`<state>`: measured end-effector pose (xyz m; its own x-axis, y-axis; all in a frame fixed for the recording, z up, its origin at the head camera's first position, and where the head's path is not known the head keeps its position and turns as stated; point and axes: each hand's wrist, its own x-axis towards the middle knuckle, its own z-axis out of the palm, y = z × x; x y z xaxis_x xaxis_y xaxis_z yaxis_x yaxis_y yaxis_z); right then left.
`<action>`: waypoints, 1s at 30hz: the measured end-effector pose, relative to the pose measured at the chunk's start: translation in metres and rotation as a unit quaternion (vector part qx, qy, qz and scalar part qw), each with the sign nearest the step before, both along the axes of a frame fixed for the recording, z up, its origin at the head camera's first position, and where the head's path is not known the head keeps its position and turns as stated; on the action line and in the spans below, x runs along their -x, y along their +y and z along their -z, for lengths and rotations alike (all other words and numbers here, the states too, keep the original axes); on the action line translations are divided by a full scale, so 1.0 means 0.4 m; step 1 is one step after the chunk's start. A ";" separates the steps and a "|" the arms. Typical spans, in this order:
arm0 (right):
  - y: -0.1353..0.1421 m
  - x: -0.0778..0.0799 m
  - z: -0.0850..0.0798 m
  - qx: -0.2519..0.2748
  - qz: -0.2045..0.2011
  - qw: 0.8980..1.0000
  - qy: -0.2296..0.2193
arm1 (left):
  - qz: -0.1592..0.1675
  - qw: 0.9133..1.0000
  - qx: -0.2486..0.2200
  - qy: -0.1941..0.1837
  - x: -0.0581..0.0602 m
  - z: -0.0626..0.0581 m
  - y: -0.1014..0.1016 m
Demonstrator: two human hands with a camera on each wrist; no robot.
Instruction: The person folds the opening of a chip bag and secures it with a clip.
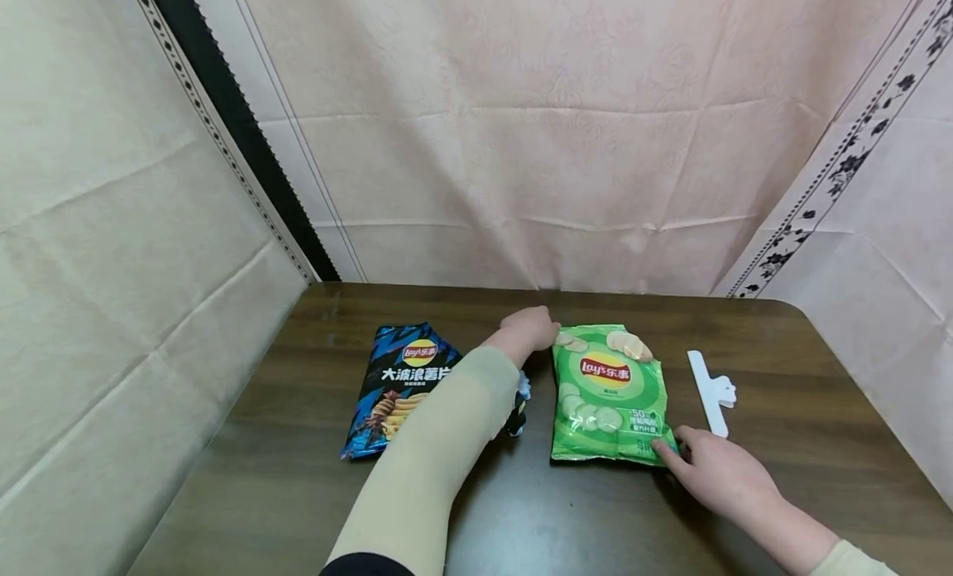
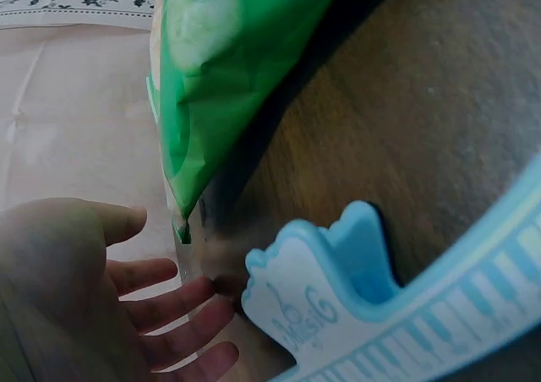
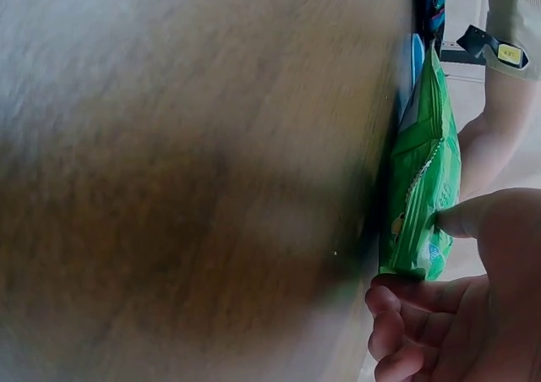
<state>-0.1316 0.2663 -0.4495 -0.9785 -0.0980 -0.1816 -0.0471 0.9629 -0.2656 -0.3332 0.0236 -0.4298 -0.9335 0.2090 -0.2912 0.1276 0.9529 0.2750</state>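
Observation:
A green chip bag (image 1: 606, 394) lies flat in the middle of the dark wooden table (image 1: 521, 510). My left hand (image 1: 538, 329) is at the bag's far left corner; in the left wrist view the left hand (image 2: 110, 297) has loosely spread fingers beside the green chip bag (image 2: 203, 86) and holds nothing. My right hand (image 1: 681, 453) pinches the bag's near right corner. The right wrist view shows the right hand (image 3: 439, 272) with its thumb on top of the green chip bag (image 3: 423, 188) and curled fingers at its edge.
A blue-and-black chip bag (image 1: 402, 386) lies to the left of my left forearm. A light blue bag clip (image 2: 363, 314) sits under that forearm, between the two bags. A white bag clip (image 1: 711, 390) lies right of the green bag. Cloth-draped walls surround the table.

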 end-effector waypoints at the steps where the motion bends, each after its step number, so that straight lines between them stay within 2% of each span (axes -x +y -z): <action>1: 0.001 0.001 0.001 -0.001 -0.001 1.000 -0.001 | 0.004 1.000 -0.001 0.000 0.003 0.002 0.003; 7: 0.003 0.010 0.007 -0.002 -0.008 1.000 -0.015 | 0.016 0.999 -0.033 -0.005 0.008 0.009 0.015; 17: 0.006 0.011 0.005 0.003 -0.015 1.000 -0.014 | 0.010 0.997 -0.070 -0.022 0.014 0.002 0.020; 24: 0.010 0.011 0.010 0.001 -0.022 1.000 -0.008 | 0.016 0.998 -0.057 -0.034 0.023 0.008 0.022; 30: 0.008 0.010 0.011 0.002 -0.021 1.000 -0.006 | 0.039 0.998 -0.045 -0.035 0.031 0.011 0.031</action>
